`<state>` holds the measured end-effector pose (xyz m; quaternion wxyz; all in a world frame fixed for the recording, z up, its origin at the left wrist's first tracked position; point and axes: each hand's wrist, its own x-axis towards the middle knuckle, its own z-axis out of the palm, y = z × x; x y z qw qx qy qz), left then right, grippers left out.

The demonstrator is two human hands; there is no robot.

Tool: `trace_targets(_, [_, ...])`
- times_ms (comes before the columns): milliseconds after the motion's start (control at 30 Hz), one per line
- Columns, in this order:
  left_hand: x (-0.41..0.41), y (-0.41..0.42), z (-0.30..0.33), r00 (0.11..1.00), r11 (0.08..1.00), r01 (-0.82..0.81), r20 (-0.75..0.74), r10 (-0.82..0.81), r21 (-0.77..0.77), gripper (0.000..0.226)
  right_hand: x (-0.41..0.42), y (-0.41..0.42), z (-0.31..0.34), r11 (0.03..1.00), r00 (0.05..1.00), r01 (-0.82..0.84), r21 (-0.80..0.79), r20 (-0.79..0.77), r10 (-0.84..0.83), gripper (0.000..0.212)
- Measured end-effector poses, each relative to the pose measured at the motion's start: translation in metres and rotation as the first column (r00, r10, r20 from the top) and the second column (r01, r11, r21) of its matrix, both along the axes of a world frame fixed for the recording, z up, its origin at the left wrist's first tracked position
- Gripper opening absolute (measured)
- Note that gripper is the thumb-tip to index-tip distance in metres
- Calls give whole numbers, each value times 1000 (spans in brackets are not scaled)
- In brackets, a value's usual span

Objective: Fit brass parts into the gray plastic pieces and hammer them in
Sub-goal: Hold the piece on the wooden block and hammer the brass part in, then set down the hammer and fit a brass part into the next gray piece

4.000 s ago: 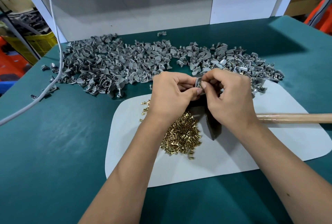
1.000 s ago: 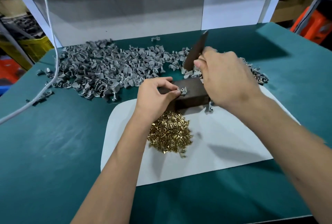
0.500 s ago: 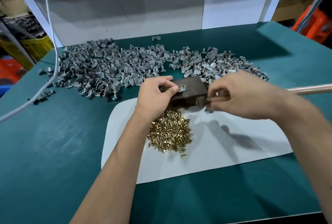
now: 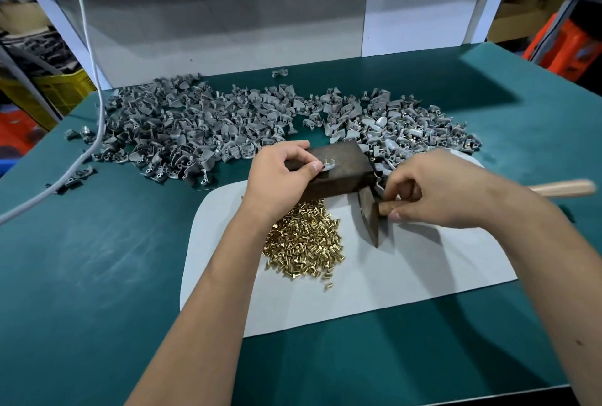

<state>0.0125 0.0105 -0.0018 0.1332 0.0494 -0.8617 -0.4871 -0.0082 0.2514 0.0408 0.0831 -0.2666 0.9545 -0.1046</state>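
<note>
Hammer down, gray piece held on the block.

The gray piece (image 4: 328, 165) lies on top of the dark block (image 4: 338, 171) at the far edge of the white mat (image 4: 423, 275), pinned by the left hand (image 4: 280, 177), whose fingers pinch it. The right hand (image 4: 433, 194) grips the hammer (image 4: 369, 210) close to its head; a second ago the head was raised over the block, now it rests on the mat just right of it. That suggests the blow is struck and this piece is likely finished. Brass parts (image 4: 303, 242) lie heaped on the mat near the block; unworked gray pieces (image 4: 202, 125) spread along the far side of the surface (image 4: 97, 275).
</note>
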Motion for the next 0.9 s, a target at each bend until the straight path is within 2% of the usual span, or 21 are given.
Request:
trace_targets(67, [1, 1, 1, 1000, 1000, -1, 1, 1, 11, 5, -4, -3, 2, 998, 998, 13, -67, -66, -18, 11])
trace_targets(133, [2, 2, 3, 1000, 1000, 5, 3, -5, 26, 6, -7, -13, 2, 978, 984, 17, -209, -170, -54, 9])
trace_targets(200, [2, 3, 3, 1000, 999, 16, -4, -16, 43, 7, -9, -30, 0, 949, 970, -52, -312, -241, -27, 18])
trace_targets(300, [4, 4, 5, 998, 996, 59, -24, -57, 68, 8, -14, -51, -9, 943, 954, -170, -287, -287, 85, 34])
trace_targets(367, [5, 4, 5, 996, 995, 84, -40, -81, 61, 9, -16, -57, -19, 929, 940, -198, -314, -330, 89, 26])
trace_targets(433, [3, 3, 5, 997, 997, 57, -57, -55, 44, 10, -16, -57, -30, 890, 920, -196, -411, -390, 23, 21])
trace_targets(533, [-1, -5, 2, 982, 990, -138, -133, 133, -31, 7, -16, -52, -38, 846, 878, -85, -526, -441, -185, 26])
trace_targets(600, [-1, -16, 2, 947, 952, -288, -180, 267, -101, 7, -23, -44, -38, 832, 837, 40, -554, -436, -331, 26])
trace_targets(733, [4, -48, 3, 827, 817, -560, -148, 542, -139, 9, -33, -30, -43, 716, 791, 293, -633, -260, -554, 30])
trace_targets(833, [11, -75, 2, 706, 652, -697, -131, 696, -296, 20, -29, -30, -42, 672, 781, 289, -682, -238, -577, 37])
trace_targets(900, [15, -86, 1, 657, 594, -695, -23, 753, -406, 30, -22, -37, -39, 683, 818, 214, -699, -255, -516, 35])
